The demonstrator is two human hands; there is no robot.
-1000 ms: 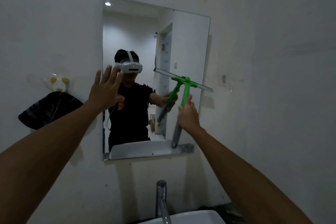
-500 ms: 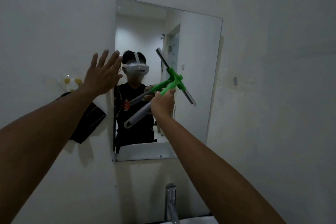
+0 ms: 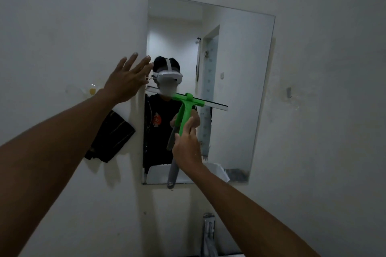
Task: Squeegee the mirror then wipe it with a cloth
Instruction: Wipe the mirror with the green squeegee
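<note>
Squeegee on the wall mirror, dark cloth hanging beside it

The frameless rectangular mirror (image 3: 236, 64) hangs upright on the pale wall. A squeegee (image 3: 186, 108) with a green T-shaped head and grey handle lies against the glass, its blade nearly level across the mirror's middle, from the left edge toward the centre, handle pointing down. A dark cloth (image 3: 110, 137) hangs on the wall just left of the mirror's lower left edge.

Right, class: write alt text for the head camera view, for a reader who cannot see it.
A person's right hand grips a green squeegee by its handle, blade roughly level across the middle of a wall mirror. The left hand, fingers spread, reaches to the mirror's left edge. A dark cloth hangs on the wall left of the mirror; a tap stands below.
</note>
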